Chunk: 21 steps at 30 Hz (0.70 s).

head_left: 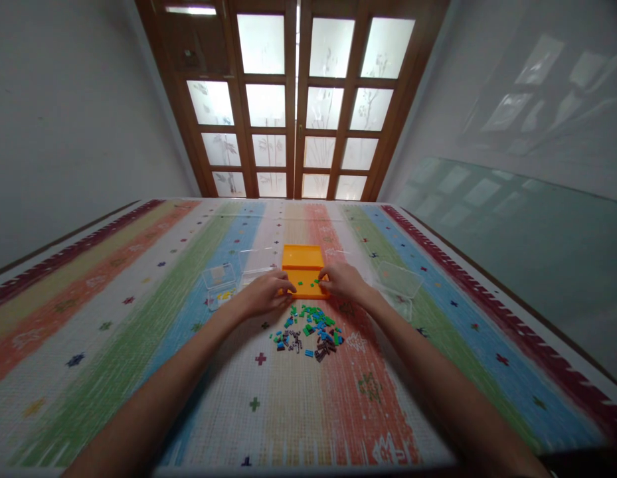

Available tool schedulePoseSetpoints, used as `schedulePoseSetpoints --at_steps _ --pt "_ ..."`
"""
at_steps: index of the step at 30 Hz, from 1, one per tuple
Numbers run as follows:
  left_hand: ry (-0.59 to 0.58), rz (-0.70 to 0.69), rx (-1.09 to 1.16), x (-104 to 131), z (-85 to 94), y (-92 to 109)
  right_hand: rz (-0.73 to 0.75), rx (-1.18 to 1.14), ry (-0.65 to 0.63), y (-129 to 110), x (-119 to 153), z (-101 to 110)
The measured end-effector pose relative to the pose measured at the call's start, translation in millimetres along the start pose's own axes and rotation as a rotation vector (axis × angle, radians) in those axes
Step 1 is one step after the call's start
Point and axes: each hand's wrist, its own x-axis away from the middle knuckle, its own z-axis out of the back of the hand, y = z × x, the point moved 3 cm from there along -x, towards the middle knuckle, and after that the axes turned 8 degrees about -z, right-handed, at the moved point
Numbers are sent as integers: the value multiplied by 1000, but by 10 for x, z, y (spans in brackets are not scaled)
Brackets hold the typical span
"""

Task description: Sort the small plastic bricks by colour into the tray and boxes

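Note:
An orange plastic case [302, 256] lies open on the cloth, its lid side away from me. Small green toy bricks [300, 283] rest in its near half. My left hand [269, 292] curls its fingers round the left edge of the case. Over the right side, my right hand [344, 281] pinches what looks like a small green brick [317, 281]; its fingertips partly hide it. Just in front of the case spreads a loose pile of bricks [318, 322], green, blue, brown and grey.
Left of the case stands an open clear plastic box [219, 277] with yellow pieces in it. Another clear box [400, 282] lies open beyond my right forearm. A striped cloth [228, 405] covers the table. Wooden doors [295, 99] with glass panes stand at the far end.

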Motion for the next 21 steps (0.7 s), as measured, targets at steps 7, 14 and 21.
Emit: schedulePoseSetpoints --at_steps 7,14,21 --pt "-93 -30 41 13 -182 225 237 -94 -8 -15 193 159" --pt "-133 -7 0 -140 -261 368 239 -171 -209 48 586 87" --pt "-157 -19 1 -220 -319 404 200 -148 -221 75 702 -58"
